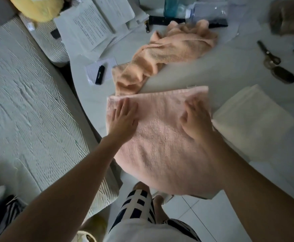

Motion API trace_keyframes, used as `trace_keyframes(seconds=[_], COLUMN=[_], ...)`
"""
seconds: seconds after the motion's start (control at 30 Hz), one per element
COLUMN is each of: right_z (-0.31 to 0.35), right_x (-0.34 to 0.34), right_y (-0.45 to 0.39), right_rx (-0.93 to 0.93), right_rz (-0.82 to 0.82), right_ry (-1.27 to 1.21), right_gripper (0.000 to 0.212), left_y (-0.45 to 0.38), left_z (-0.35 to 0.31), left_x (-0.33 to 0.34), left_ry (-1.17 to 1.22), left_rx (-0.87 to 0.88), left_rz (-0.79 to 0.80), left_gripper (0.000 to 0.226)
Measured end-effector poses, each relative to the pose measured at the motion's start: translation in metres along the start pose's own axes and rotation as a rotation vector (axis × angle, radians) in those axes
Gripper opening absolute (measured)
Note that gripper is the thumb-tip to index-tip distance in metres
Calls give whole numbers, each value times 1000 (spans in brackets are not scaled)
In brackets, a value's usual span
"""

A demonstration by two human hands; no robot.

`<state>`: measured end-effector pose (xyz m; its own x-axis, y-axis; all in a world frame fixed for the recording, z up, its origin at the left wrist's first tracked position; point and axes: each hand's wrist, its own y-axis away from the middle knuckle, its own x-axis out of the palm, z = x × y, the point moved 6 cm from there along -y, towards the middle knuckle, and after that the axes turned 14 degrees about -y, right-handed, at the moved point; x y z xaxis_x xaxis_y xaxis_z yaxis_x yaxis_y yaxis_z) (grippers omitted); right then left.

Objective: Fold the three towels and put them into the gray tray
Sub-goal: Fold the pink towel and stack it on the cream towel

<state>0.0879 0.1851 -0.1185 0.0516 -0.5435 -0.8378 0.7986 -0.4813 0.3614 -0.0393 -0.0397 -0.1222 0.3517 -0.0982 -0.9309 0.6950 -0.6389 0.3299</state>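
Note:
A pale pink towel (160, 142) lies spread on the white table, its near edge hanging over the table's front. My left hand (123, 117) rests flat on its far left part, fingers apart. My right hand (195, 119) presses on its far right part near the corner, fingers slightly curled; whether it pinches the cloth is unclear. A peach towel (163, 55) lies crumpled behind it. A white folded towel (252, 117) sits to the right, touching the pink one. No gray tray is in view.
Papers (93, 27), a black lighter (100, 75), batteries (147, 27), a black remote (165, 20), a bottle (172, 6), scissors (268, 53) and keys (282, 75) clutter the far table. A ribbed white bench (29, 102) stands left. My legs are below the table edge.

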Motion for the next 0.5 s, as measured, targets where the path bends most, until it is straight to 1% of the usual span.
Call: trace_keyframes(seconds=[0.07,0.1,0.17,0.2,0.23,0.3,0.33,0.37,0.4,0.43,0.5], right_z=[-9,-15,-29,-39,-51,-77,-88,-97,-103,-107,-112], right_x=[4,7,16,21,27,38,42,44,45,44,40], right_y=[25,44,89,113,134,171,186,197,206,212,220], right_rx=[-12,-46,-98,-93,-65,18,50,74,90,103,148], right_rz=[-8,-31,-78,-91,-96,-95,-94,-98,-109,-131,-204], right_ry=[-12,-5,-40,-78,-120,-193,-228,-268,-305,-327,-344], right_gripper=[57,57,58,59,61,67,69,70,70,68,60], left_y=[16,30,69,91,111,141,150,157,162,164,164], left_z=[0,2,17,25,30,28,20,10,2,-3,-5], left_x=[-8,-7,7,23,41,82,101,115,124,129,135], left_ry=[124,193,349,452,578,939,1150,1315,1389,1399,1385], left_rx=[-69,-143,-390,-535,-663,-846,-882,-872,-826,-767,-686], left_rz=[-114,-179,-269,-265,-225,-53,58,173,256,292,266], left_gripper=[59,61,66,69,72,74,75,78,82,86,93])
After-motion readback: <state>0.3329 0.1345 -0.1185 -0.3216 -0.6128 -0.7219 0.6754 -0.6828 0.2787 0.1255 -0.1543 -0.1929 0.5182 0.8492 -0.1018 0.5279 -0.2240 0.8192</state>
